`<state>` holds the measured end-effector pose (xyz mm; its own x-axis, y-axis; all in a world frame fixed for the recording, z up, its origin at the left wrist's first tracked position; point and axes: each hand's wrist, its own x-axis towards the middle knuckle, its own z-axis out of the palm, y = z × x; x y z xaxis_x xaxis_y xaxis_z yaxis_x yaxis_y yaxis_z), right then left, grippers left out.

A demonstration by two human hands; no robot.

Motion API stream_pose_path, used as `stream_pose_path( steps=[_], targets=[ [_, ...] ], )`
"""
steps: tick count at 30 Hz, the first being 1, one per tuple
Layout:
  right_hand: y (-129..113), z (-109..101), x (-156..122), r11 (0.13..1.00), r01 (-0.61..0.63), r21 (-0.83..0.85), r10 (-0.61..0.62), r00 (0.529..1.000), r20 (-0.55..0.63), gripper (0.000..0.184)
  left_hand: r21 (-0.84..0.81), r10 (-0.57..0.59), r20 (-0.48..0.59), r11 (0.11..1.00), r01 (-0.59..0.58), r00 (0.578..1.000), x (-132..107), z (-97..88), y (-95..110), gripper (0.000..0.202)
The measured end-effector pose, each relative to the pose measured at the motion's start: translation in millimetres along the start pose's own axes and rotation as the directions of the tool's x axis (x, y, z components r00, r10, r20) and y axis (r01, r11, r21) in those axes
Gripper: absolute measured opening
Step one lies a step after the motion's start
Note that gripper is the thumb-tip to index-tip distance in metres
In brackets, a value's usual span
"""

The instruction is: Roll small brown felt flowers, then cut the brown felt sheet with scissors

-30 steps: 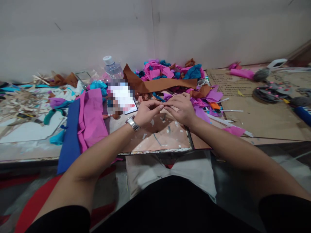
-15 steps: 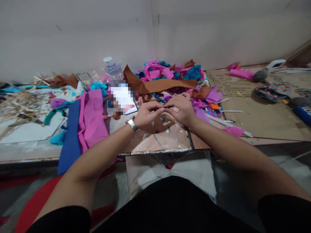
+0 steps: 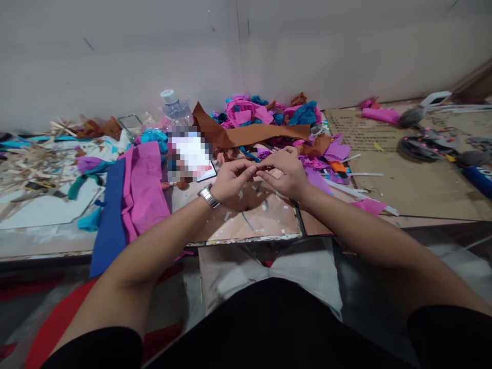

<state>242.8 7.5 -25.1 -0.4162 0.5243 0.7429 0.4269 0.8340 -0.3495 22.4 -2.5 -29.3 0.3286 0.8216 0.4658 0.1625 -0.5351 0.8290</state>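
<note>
My left hand (image 3: 235,180) and my right hand (image 3: 285,174) meet above the worktable (image 3: 269,223), fingertips almost touching. Between them shows a small brown piece (image 3: 265,168), perhaps crepe paper; the fingers cover most of it. Both hands are closed in a pinch, thumbs facing each other. A wristwatch is on my left wrist. Just behind the hands lies a long brown crepe paper strip (image 3: 265,135). Left of my left hand is a phone (image 3: 207,173) with a lit, partly blurred screen.
Pink crepe paper (image 3: 146,189) and a blue sheet (image 3: 109,220) hang over the table's front edge. A capped bottle (image 3: 177,110) stands behind the phone. Colourful scraps (image 3: 249,111) pile against the wall. Cardboard (image 3: 415,189) lies right; thin wood sticks (image 3: 31,164) lie left.
My fingers have shifted slightly around the small brown piece, and my right thumb has come a little lower. The camera view has moved slightly; the table things lie as before.
</note>
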Motion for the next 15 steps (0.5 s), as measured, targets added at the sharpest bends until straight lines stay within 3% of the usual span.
stream_pose_path(
  steps=[9,15],
  targets=[
    [5.0,1.1,-2.4,0.999,-0.040,-0.028,0.040,0.999,-0.011,0.025,-0.030,0.022,0.029,0.999,-0.021,0.999,-0.3,-2.5,4.1,0.045],
    [9.0,1.8,-2.5,1.000,-0.015,-0.016,0.014,0.997,-0.073,0.024,-0.059,-0.045,0.006,0.997,0.045,0.999,0.8,0.2,2.3,0.045]
  ],
)
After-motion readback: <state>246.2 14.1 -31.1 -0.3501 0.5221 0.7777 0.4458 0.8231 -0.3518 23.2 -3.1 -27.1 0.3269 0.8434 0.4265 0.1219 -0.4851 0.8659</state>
